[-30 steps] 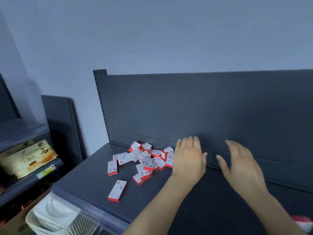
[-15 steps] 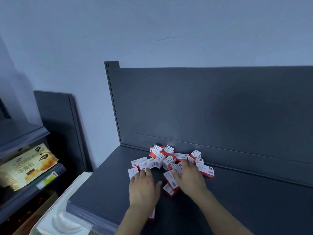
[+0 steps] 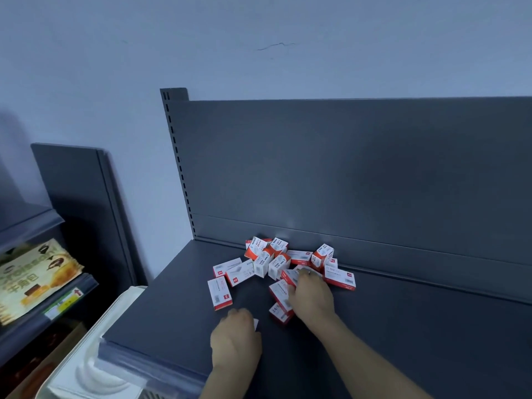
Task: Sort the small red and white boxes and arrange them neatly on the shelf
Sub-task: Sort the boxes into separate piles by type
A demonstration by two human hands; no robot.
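Where boxes (image 3: 277,264) heap against backboard (image 3: 374,174), shelf (image 3: 417,341) stretches right

Dim bluish light, soft shadows, slight motion blur, wide-angle edge bending.

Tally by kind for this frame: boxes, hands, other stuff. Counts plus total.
red and white boxes: about 15, pile overlaps, one in the left hand's grip
hands: 2, left hand, right hand
snack pack: 1
white basket: 1
Total: about 19
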